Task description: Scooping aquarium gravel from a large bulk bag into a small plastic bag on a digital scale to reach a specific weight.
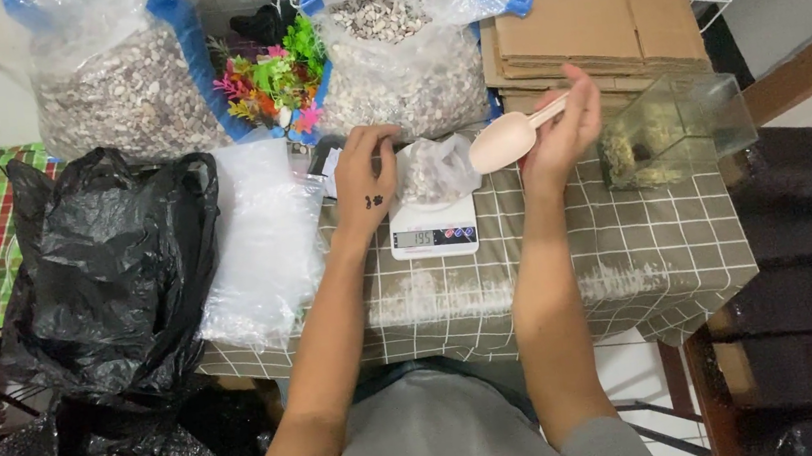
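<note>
Left hand (367, 177) pinches the rim of a small clear plastic bag (435, 170) half full of pale pebbles, fingers curled on the crinkled film. Right hand (562, 131) is closed around the handle of a smooth cream plastic scoop (507, 139); its oval bowl hangs just above and right of the bag mouth, and I can't tell if anything is in it. That bag sits on a small white digital scale (434, 235) with a lit display, on a table under a grey-green grid-pattern cloth (630, 255), wrinkled and scuffed white along the front. Behind the scale, two big clear sacks (125, 92) of mixed beige and brown gravel, both open at the top, blue sheeting behind them. Between them, a clump of bright plastic plants (275, 81), pink, green and orange. On my right, a small rectangular glass tank (677, 124) with dark gritty stuff at the bottom, just beside flattened brown cardboard (596, 22). On my left, a stack of translucent white plastic bags (262, 243), then a glossy crumpled black bin bag (104, 275) draped off the table edge.
</note>
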